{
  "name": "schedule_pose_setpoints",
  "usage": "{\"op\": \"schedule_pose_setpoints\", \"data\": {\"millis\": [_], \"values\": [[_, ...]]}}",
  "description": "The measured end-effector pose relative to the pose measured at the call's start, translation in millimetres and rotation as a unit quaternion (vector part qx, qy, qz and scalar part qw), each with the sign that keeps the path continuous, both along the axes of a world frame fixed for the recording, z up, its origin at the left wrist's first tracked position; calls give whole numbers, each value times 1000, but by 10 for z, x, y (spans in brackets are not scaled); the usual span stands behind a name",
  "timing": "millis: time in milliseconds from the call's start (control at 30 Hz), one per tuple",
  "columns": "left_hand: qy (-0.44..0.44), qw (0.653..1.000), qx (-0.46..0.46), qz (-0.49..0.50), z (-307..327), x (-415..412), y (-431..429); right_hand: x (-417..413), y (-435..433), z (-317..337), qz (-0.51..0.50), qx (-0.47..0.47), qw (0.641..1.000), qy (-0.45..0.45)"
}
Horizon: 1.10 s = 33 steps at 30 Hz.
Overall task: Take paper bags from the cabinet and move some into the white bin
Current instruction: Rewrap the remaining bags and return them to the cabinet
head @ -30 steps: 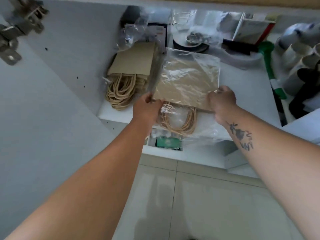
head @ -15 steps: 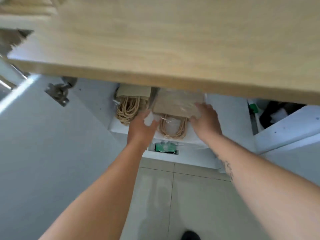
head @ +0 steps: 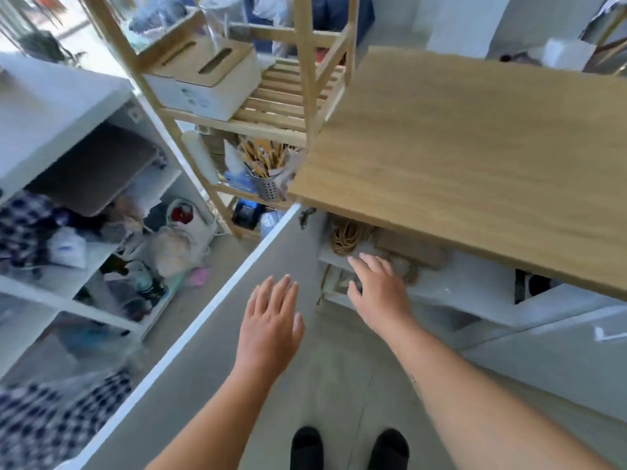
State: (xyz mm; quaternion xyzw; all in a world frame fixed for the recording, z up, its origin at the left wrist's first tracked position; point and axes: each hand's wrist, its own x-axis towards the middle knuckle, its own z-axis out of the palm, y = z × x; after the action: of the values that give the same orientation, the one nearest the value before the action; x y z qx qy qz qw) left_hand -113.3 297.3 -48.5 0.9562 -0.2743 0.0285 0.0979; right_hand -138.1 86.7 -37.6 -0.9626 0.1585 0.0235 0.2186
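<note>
Seen from head height looking down, the left hand (head: 271, 320) was flat, fingers straight and spread, holding nothing, in front of the open grey cabinet door (head: 217, 334); the right hand (head: 381, 290) was also empty, fingers relaxed and outstretched, just before the white cabinet shelf (head: 475, 286); the brown paper bags (head: 412, 247) lay on that shelf under the wooden countertop (head: 475, 157), their coiled twine handles (head: 346, 237) toward its left end; black shoes (head: 307, 446) stood on the floor below.

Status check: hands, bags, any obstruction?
Left hand open, empty. Right hand open, at shelf edge. Paper bags on cabinet shelf, not gripped. Wooden top overhangs them; open door left.
</note>
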Motion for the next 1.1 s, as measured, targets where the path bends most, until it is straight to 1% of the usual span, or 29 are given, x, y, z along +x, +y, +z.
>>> {"op": "schedule_pose_setpoints", "data": {"millis": [67, 100, 200, 300, 367, 500, 667, 800, 900, 967, 1000, 1100], "values": [[-35, 999, 18, 30, 87, -57, 350, 90, 370, 112, 48, -3, 999, -5], [-37, 997, 30, 57, 115, -82, 523, 142, 549, 154, 76, -3, 997, -4], [10, 988, 61, 145, 122, -203, 1044, 301, 1046, 213, 169, -26, 985, 15], [52, 980, 86, 174, 59, -406, 1496, 427, 1419, 193, 235, -64, 969, 35], [73, 976, 82, 186, 16, -540, 1709, 465, 1591, 141, 262, -81, 960, 61], [82, 977, 45, 191, 41, -626, 1845, 417, 1739, 110, 260, -80, 959, 84], [61, 980, 22, 188, 97, -790, 1731, 371, 1601, 135, 283, -111, 948, 96], [105, 975, -4, 197, 172, -1122, 1497, 143, 1471, 162, 277, -90, 951, 100], [108, 979, -10, 175, 200, -1386, 1286, -66, 1279, 167, 272, -71, 955, 95], [108, 982, -38, 153, 219, -1502, 1186, -166, 1176, 166, 272, -61, 955, 98], [93, 985, -50, 139, 220, -1547, 1115, -245, 1098, 166, 267, -54, 957, 98], [82, 990, -33, 110, 271, -1613, 895, -482, 900, 164, 247, -44, 963, 94]]}}
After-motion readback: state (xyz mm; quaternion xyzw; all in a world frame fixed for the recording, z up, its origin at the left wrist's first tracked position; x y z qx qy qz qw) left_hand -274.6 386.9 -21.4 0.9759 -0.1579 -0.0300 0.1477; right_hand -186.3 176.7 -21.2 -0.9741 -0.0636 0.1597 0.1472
